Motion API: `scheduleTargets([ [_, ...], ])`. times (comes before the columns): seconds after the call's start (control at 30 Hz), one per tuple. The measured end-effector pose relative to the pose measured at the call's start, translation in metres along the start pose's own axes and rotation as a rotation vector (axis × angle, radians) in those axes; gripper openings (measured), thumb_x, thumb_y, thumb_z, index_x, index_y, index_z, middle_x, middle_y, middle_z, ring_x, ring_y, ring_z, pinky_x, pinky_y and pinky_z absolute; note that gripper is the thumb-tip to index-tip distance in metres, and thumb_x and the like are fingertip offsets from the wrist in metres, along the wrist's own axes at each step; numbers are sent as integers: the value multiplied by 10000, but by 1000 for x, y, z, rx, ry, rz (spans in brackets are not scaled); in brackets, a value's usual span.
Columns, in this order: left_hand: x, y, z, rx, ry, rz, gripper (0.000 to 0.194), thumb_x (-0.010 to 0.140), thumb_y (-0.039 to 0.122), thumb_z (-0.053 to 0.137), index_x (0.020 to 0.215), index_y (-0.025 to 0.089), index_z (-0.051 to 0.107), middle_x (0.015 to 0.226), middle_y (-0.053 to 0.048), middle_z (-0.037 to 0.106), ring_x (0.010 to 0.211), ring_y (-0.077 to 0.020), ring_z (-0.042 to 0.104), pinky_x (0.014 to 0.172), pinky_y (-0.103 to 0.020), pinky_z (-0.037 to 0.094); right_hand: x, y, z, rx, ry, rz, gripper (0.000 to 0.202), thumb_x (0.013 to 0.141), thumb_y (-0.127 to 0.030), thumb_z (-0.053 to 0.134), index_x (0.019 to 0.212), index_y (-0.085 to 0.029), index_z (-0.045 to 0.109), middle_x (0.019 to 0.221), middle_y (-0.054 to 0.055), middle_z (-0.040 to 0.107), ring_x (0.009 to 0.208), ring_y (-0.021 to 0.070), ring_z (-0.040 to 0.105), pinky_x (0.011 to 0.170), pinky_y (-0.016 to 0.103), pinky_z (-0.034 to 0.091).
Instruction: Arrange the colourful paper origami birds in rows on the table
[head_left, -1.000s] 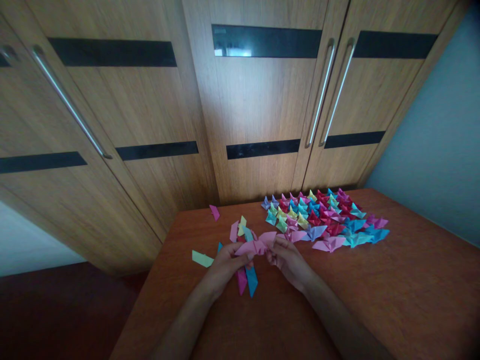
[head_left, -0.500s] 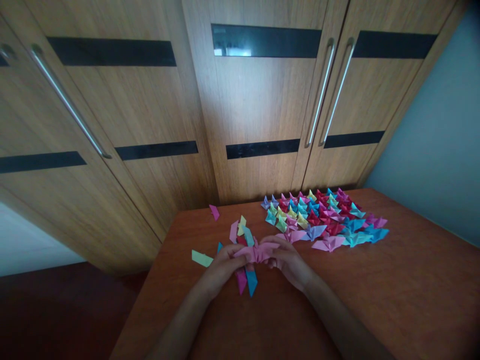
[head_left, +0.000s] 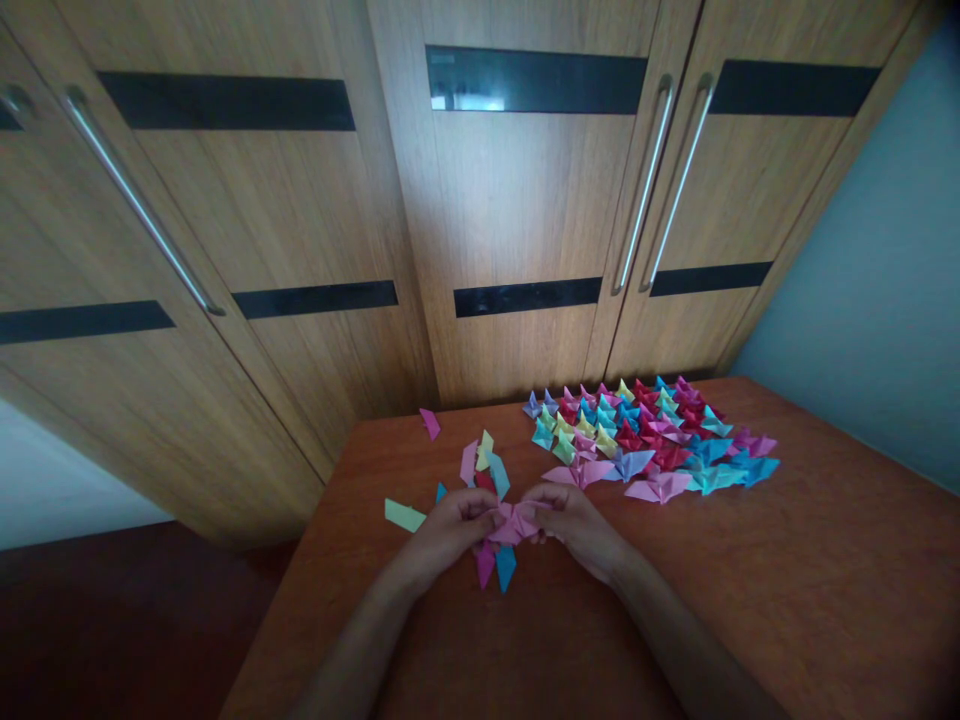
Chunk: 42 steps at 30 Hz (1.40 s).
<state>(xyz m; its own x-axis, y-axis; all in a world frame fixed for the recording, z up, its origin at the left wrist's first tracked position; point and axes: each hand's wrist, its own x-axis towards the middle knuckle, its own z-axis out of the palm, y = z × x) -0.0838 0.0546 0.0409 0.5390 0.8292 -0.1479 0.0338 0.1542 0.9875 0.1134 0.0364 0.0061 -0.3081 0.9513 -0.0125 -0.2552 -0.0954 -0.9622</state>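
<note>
A pink origami crane [head_left: 514, 524] is held between my two hands, just above the table. My left hand [head_left: 459, 522] pinches its left side, and my right hand [head_left: 564, 515] pinches its right side; fingers cover both ends. Around and beneath my hands lie several flat folded paper pieces: a blue one [head_left: 506, 568], a magenta one [head_left: 486, 564], a pale green one [head_left: 405, 515], a teal one [head_left: 498, 473], a pink one [head_left: 469, 463] and a yellow one [head_left: 485, 448]. A dark red piece is partly hidden behind my left hand.
Rows of finished paper cranes [head_left: 628, 436] in many colours stand at the back right of the wooden table [head_left: 825, 580]. One magenta folded piece [head_left: 430, 424] lies near the back left edge. A wooden wardrobe [head_left: 517, 200] with metal handles rises behind.
My fingers have shifted inward on the pink crane, whose sides were stretched out wider before. Its middle now looks flatter and more turned toward me. The pieces on the table have stayed put.
</note>
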Motion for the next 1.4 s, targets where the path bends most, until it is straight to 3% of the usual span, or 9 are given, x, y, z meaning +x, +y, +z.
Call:
scheduleTargets([
  [0.23,-2,-6,5,-321,29,1,253,658,324,795,754,135,657,662,-8,612,570,-86,524,528,-186,372,-4,3,-6,344,-13,61,257,640,-359,800,786,-186,678,731,2,641,634,99,563,582,222,422],
  [0.4,-3,-10,6,-456,-6,13,283,621,315,826,740,137,641,654,-1,602,577,-89,540,545,-193,399,-5,6,-8,404,18,65,307,610,-411,808,677,-182,616,671,-7,585,627,108,524,589,239,424],
  [0.63,-4,-6,3,-518,28,23,314,626,346,820,681,132,597,619,2,571,539,-75,489,523,-191,382,-4,0,-8,459,14,22,385,638,-458,779,596,-183,513,538,-50,438,526,76,397,540,217,360],
  [0.93,1,-2,-4,-395,111,80,331,700,392,751,629,140,549,570,15,538,533,-69,458,519,-175,345,3,-1,-12,371,172,-9,365,655,-481,756,652,-197,526,531,-63,397,501,73,354,525,222,324],
  [1.07,5,-7,-5,-309,139,71,311,721,392,725,646,143,556,560,16,554,500,-64,447,483,-172,302,7,0,-13,210,275,-111,388,716,-518,689,601,-194,511,526,-54,399,507,85,358,521,233,305],
  [1.23,11,-12,-4,-153,285,81,306,731,432,693,690,151,581,576,16,580,456,-64,424,440,-179,244,4,0,-11,-255,518,-346,387,801,-497,596,558,-206,517,527,-28,448,544,123,406,561,267,323],
  [1.4,10,-10,6,-51,328,73,322,711,457,701,682,152,604,566,16,581,477,-77,459,453,-178,294,-7,-1,5,-646,442,-470,210,809,-395,606,680,-229,594,703,21,580,636,161,492,593,284,362],
])
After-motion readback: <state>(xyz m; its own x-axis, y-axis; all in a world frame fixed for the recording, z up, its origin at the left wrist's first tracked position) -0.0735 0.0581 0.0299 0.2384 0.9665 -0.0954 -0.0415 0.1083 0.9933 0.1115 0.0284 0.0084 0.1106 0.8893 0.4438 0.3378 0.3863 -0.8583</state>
